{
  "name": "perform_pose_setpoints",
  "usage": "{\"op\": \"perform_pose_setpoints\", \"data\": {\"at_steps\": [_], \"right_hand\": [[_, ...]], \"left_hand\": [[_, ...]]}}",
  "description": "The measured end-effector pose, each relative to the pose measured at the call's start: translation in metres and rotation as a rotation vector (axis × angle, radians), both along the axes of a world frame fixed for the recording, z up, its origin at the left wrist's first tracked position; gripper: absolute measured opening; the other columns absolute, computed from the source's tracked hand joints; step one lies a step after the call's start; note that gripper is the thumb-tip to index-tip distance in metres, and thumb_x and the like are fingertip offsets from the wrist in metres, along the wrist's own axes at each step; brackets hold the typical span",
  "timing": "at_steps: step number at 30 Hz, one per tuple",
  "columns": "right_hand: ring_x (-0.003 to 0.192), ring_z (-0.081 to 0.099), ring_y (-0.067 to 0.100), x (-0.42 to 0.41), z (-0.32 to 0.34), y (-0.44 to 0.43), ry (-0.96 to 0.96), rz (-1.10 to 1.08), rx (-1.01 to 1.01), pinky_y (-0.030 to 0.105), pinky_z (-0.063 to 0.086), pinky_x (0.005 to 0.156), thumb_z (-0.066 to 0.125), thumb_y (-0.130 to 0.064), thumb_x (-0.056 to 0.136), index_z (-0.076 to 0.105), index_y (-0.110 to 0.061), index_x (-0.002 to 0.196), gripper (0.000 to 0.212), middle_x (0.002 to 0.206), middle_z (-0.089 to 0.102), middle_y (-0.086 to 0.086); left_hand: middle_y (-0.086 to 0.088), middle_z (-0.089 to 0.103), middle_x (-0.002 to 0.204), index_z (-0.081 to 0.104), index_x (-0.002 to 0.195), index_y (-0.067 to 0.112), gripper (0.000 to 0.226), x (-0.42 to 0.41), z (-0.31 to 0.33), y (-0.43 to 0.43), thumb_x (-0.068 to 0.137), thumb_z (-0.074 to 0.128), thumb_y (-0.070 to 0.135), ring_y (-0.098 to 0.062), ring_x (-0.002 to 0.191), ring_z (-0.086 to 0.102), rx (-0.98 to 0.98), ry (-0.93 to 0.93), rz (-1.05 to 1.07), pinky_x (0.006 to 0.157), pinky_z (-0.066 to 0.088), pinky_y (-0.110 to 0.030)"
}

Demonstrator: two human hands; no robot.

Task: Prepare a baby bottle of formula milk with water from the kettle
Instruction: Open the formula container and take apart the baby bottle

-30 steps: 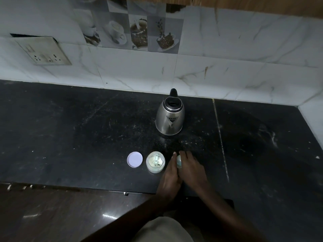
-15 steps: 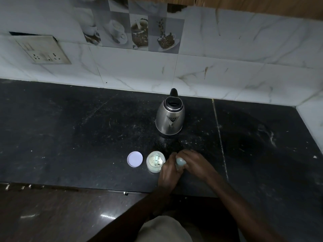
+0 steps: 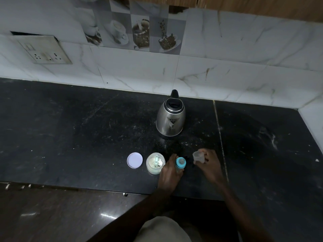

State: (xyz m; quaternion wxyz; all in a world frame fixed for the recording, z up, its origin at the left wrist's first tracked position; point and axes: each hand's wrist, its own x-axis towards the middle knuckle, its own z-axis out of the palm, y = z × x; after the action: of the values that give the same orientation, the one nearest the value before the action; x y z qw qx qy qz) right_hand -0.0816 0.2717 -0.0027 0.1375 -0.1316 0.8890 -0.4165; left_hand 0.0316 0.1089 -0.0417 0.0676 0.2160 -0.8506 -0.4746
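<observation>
We note the left hand (image 3: 170, 173) wrapped around the baby bottle (image 3: 180, 164), steadying it upright beside the open formula jar (image 3: 155, 163); the right hand (image 3: 208, 164) pinches the clear cap (image 3: 198, 157), held aside, presumably to clear the teat.

1. Black stone countertop (image 3: 70, 137), speckled and scratched, dusted with pale marks; a thin pale seam (image 3: 220, 140) runs front to back across its right part.
2. White marble-pattern wall tiles (image 3: 227, 67) form the backsplash behind the counter and turn forward at the right corner.
3. Row of decorative tiles (image 3: 139, 34) printed with coffee cups and beans, set high in the backsplash.
4. Electrical socket plate (image 3: 44, 49), discoloured, at upper left.
5. Wooden cabinet underside (image 3: 262, 7) along the top edge.
6. Dark glossy floor (image 3: 52, 215) below the counter's front edge, showing small light reflections.
7. Lighting dim overall.
</observation>
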Motion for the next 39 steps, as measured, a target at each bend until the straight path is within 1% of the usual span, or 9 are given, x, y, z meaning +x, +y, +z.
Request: {"op": "perform_pose_setpoints", "data": {"at_steps": [2, 5, 10, 18, 22, 26, 30, 34, 39], "right_hand": [[0.108, 0.066, 0.010, 0.011, -0.023, 0.001, -0.044, -0.019, -0.004, 0.045, 0.057, 0.094, 0.091, -0.015, 0.076, 0.066, -0.034, 0.111, 0.048, 0.116, 0.066, -0.013], [0.108, 0.068, 0.006, 0.022, -0.048, 0.001, -0.056, -0.007, -0.018, 0.043, 0.059, 0.094, 0.089, -0.011, 0.077, 0.062, -0.032, 0.132, 0.065, 0.119, 0.069, -0.012], [0.118, 0.062, 0.019, 0.024, -0.065, 0.002, 0.058, 0.078, 0.110, 0.044, 0.056, 0.098, 0.089, -0.005, 0.076, 0.051, -0.017, 0.151, 0.085, 0.133, 0.061, 0.003], [0.141, 0.042, 0.032, 0.026, -0.045, -0.010, 0.234, 0.225, 0.377, 0.050, 0.047, 0.110, 0.084, -0.002, 0.072, 0.027, -0.023, 0.162, 0.109, 0.160, 0.033, 0.007], [0.142, 0.038, 0.022, 0.037, -0.004, -0.035, 0.264, 0.108, 0.252, 0.043, 0.037, 0.114, 0.074, -0.011, 0.074, 0.040, -0.020, 0.157, 0.090, 0.157, 0.039, 0.001], [0.116, 0.061, 0.027, 0.045, 0.016, -0.062, 0.284, 0.269, 0.471, 0.043, 0.054, 0.092, 0.069, -0.040, 0.080, 0.062, -0.021, 0.136, 0.060, 0.129, 0.060, 0.002], [0.109, 0.068, 0.029, 0.043, 0.019, -0.076, 0.245, 0.347, 0.669, 0.041, 0.057, 0.084, 0.071, -0.029, 0.091, 0.058, -0.013, 0.131, 0.044, 0.130, 0.055, 0.008], [0.083, 0.073, 0.035, 0.034, 0.011, -0.070, 0.323, 0.440, 0.573, 0.043, 0.057, 0.067, 0.080, -0.019, 0.082, 0.069, -0.006, 0.113, 0.035, 0.113, 0.065, 0.011], [0.086, 0.069, 0.028, 0.020, 0.003, -0.057, 0.465, 0.629, 0.429, 0.041, 0.059, 0.069, 0.081, -0.011, 0.076, 0.072, -0.007, 0.114, 0.040, 0.108, 0.067, 0.009]], "left_hand": [[-0.008, 0.071, 0.131, 0.048, 0.149, 0.011, 0.071, 0.000, 0.000, 0.000, 0.087, 0.081, 0.021, -0.023, 0.118, 0.069, -0.003, 0.002, 0.004, 0.097, 0.054, -0.029], [-0.009, 0.073, 0.126, 0.051, 0.146, 0.011, 0.068, -0.002, 0.002, 0.001, 0.086, 0.081, 0.020, -0.024, 0.112, 0.071, -0.019, 0.009, 0.022, 0.092, 0.054, -0.028], [-0.010, 0.073, 0.123, 0.054, 0.143, 0.009, 0.062, -0.003, 0.002, 0.001, 0.088, 0.080, 0.021, -0.026, 0.109, 0.072, -0.038, 0.032, 0.032, 0.089, 0.058, -0.033], [-0.007, 0.074, 0.118, 0.058, 0.136, 0.009, 0.052, -0.004, 0.004, 0.003, 0.089, 0.078, 0.020, -0.026, 0.103, 0.073, -0.046, 0.066, 0.034, 0.084, 0.059, -0.037], [-0.006, 0.074, 0.116, 0.057, 0.136, 0.012, 0.053, -0.002, 0.004, 0.003, 0.088, 0.078, 0.022, -0.021, 0.102, 0.071, 0.013, 0.059, 0.050, 0.082, 0.054, -0.030], [-0.007, 0.074, 0.120, 0.057, 0.139, 0.010, 0.051, -0.002, 0.001, 0.001, 0.091, 0.072, 0.016, -0.025, 0.105, 0.072, 0.012, 0.068, 0.038, 0.085, 0.054, -0.033], [-0.010, 0.074, 0.125, 0.053, 0.146, 0.011, 0.063, -0.004, -0.003, -0.001, 0.087, 0.072, 0.020, -0.027, 0.110, 0.071, 0.021, 0.027, 0.054, 0.090, 0.056, -0.036], [-0.011, 0.075, 0.122, 0.053, 0.146, 0.012, 0.063, -0.004, -0.005, -0.002, 0.088, 0.074, 0.025, -0.027, 0.108, 0.072, 0.023, 0.027, 0.058, 0.090, 0.057, -0.035], [-0.009, 0.076, 0.118, 0.054, 0.144, 0.013, 0.062, -0.003, -0.003, 0.000, 0.087, 0.077, 0.023, -0.028, 0.105, 0.073, 0.027, 0.025, 0.070, 0.087, 0.057, -0.034]]}}
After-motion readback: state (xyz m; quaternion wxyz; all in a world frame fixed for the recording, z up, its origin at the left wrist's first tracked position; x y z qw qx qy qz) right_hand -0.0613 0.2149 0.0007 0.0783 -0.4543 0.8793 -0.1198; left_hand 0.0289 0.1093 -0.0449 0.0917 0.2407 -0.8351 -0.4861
